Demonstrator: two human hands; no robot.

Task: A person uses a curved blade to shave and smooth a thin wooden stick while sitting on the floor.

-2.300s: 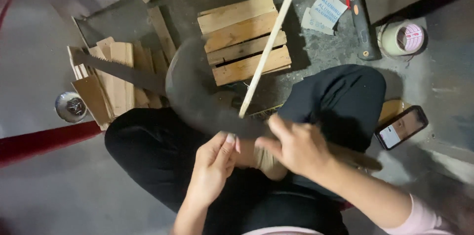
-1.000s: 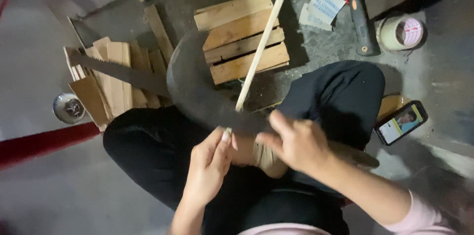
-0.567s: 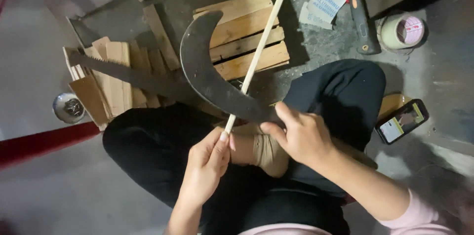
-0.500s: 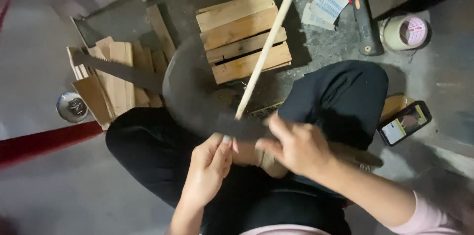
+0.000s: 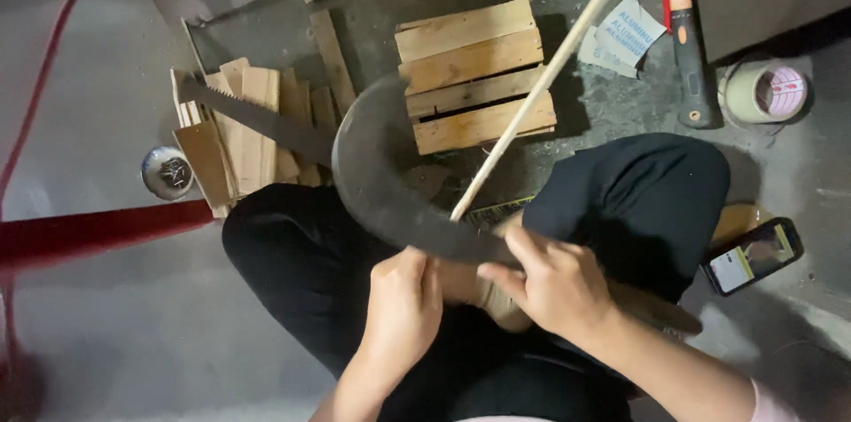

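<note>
Head view, looking down at my lap as I sit on the floor. My left hand (image 5: pixel 403 311) is closed around the near end of a thin wooden stick (image 5: pixel 541 85), which slants away toward the far right; gripping it low keeps its length steady, I judge. My right hand (image 5: pixel 554 285) clasps the curved dark blade (image 5: pixel 377 178) near its handle, the blade lying across the stick where the two cross just above my knees (image 5: pixel 638 191), seemingly so the edge bears on the wood. Beyond the knees lies a small slatted pallet (image 5: pixel 474 76) under the stick. To the left, a handsaw (image 5: pixel 257 121) rests on stacked wood scraps (image 5: pixel 244 134), beside a tin of nails (image 5: pixel 167 172). To the right sit a phone (image 5: pixel 752 255), a roll of tape (image 5: pixel 767 92) and a hammer (image 5: pixel 687 41).
</note>
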